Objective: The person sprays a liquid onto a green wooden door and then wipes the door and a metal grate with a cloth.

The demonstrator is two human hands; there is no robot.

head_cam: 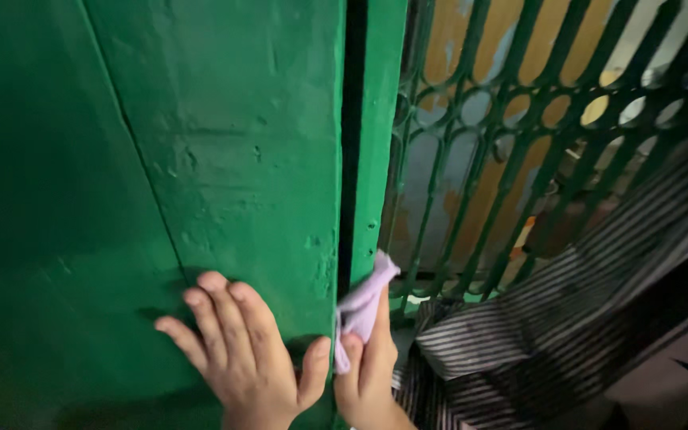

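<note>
Green painted door (201, 159), chipped | left hand (240, 350) flat, open on it | right hand (368, 366) pinching lilac cloth (364, 306) at door edge | green metal grille (519, 143) behind — striped fabric (567, 310), perhaps clothing, hangs beside it

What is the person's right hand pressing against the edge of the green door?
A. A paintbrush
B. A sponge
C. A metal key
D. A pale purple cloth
D: the right hand pinches a pale purple cloth against the edge of the green door, while the left hand lies flat on the door's face.
</note>
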